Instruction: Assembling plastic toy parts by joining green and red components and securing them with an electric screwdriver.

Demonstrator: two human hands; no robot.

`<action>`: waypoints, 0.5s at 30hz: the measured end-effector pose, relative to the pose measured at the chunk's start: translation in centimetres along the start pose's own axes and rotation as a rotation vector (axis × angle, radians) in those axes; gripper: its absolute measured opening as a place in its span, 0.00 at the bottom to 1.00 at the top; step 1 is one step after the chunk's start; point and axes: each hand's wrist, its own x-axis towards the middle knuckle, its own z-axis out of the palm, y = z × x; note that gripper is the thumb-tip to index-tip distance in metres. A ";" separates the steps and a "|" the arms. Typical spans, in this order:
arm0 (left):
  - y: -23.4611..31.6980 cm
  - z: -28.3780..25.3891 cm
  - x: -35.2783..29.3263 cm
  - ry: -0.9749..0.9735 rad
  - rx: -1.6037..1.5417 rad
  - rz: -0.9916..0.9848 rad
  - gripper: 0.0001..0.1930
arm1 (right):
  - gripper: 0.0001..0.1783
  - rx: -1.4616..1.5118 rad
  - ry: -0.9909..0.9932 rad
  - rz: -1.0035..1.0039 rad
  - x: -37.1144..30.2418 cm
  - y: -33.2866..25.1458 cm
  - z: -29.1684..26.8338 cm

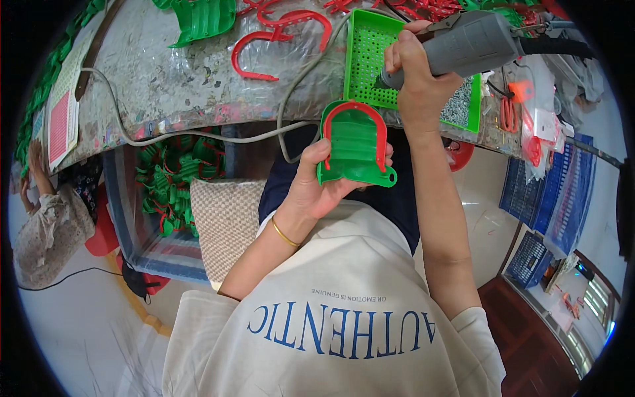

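My left hand (311,178) grips a curved green plastic piece (350,155), which has a small holed tab at its near right corner. On that piece lies a red U-shaped part (357,107), its bend toward the bench and its ends toward me. My right hand (420,86) is wrapped round a grey electric screwdriver (473,46). The driver's tip points down-left over a green perforated tray (348,56). Small silvery screws (456,106) fill the tray's near right part, partly hidden behind my right wrist.
Loose red U-shaped parts (248,63) and a green piece (205,20) lie on the worn bench (165,86). A grey cable (218,137) hangs along its front edge. A blue-edged bin (126,218) of assembled pieces stands left of my lap. Another person (53,228) works at far left.
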 end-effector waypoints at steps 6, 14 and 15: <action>-0.2 -0.4 0.0 -0.014 -0.014 0.001 0.39 | 0.07 -0.043 -0.008 -0.043 -0.1 0.1 0.0; -0.1 0.0 0.2 -0.021 -0.014 0.014 0.38 | 0.07 -0.401 -0.197 -0.467 0.6 -0.8 -1.7; -0.1 0.1 0.2 -0.031 -0.027 0.009 0.37 | 0.07 -0.389 -0.198 -0.462 0.6 -1.9 -1.3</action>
